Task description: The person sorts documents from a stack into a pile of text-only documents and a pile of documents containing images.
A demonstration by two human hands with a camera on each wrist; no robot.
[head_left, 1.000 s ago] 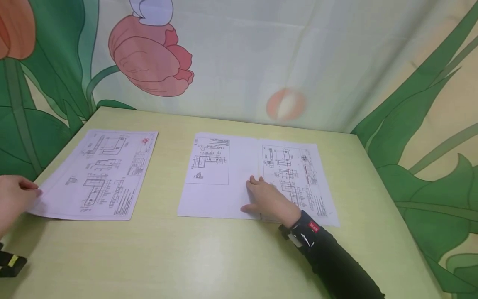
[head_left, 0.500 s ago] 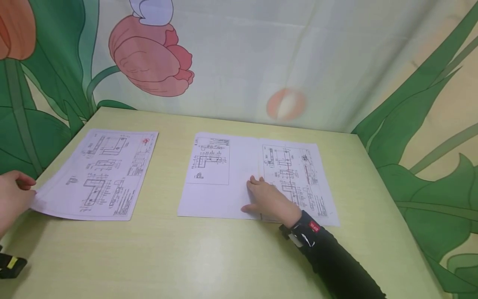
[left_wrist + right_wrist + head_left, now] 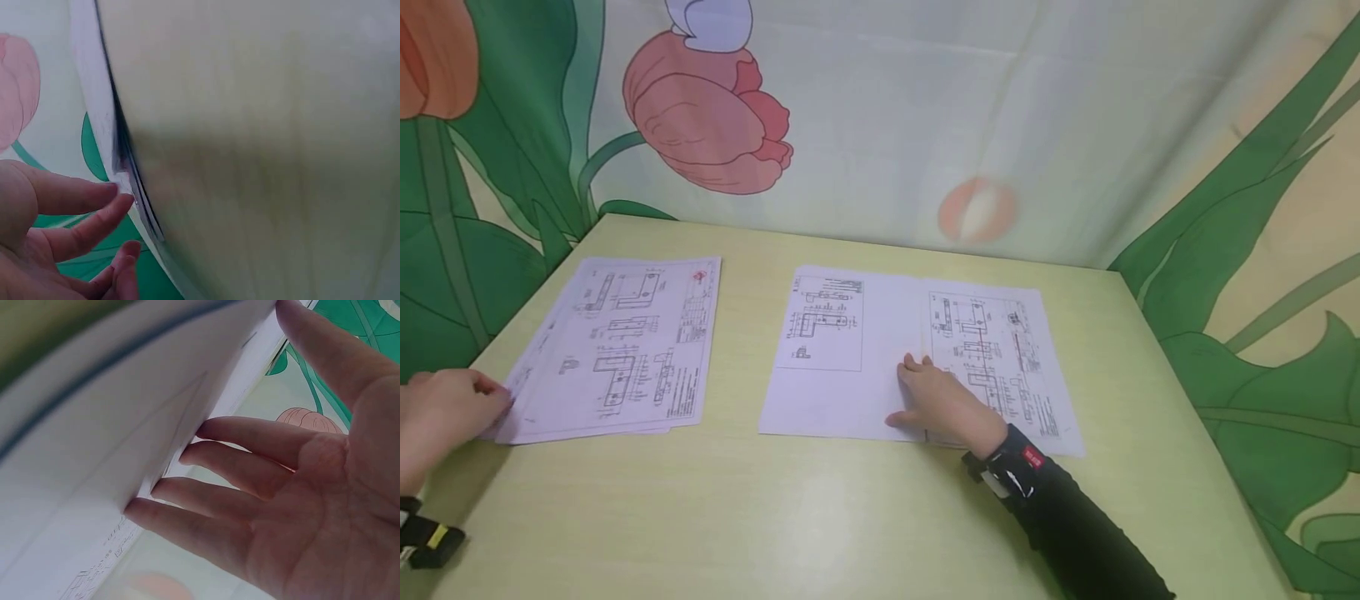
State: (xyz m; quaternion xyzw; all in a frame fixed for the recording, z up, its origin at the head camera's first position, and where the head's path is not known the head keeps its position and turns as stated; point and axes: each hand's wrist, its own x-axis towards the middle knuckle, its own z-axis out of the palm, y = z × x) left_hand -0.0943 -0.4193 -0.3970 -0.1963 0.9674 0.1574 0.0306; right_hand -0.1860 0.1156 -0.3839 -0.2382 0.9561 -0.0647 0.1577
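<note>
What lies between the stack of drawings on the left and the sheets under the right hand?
In the head view, only a bare strip of table separates the stack of drawings from the sheets under the right hand.

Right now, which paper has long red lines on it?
The rightmost drawing sheet, partly under the right hand: red lines run down it. The left pile's top sheet has one small red mark; the middle sheet shows none.
</note>
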